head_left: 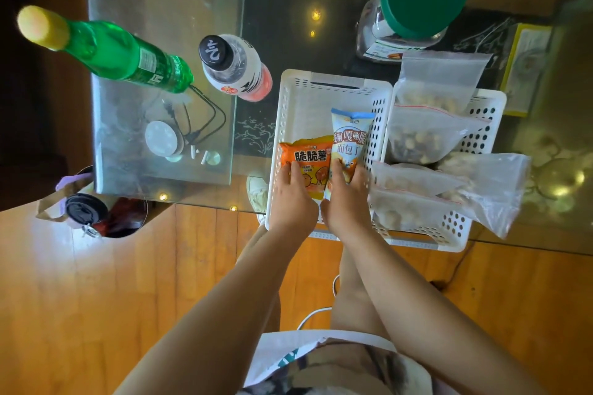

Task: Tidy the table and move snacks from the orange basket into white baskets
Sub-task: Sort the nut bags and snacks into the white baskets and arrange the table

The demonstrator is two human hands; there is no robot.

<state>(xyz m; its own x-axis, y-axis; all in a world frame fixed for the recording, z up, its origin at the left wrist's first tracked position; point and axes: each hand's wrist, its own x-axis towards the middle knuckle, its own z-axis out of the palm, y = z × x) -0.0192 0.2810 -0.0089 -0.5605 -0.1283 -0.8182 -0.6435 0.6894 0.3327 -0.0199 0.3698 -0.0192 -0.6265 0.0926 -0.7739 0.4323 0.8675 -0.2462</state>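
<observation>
Two white baskets stand side by side at the glass table's near edge. In the left white basket (298, 99) lie an orange snack packet (309, 157) and a pale blue snack packet (349, 141). My left hand (292, 199) rests on the orange packet. My right hand (346, 199) grips the lower end of the blue packet, which leans against the basket's right wall. The right white basket (481, 119) is filled with several clear zip bags of nuts (420, 138). No orange basket is in view.
On the glass table (160, 3) stand a green bottle (122, 54), a black-capped drink bottle (234, 67) and a green-lidded jar (414, 0). A yellow-edged packet (526, 67) lies far right. A bin (106, 215) with a paper bag sits on the wooden floor at left.
</observation>
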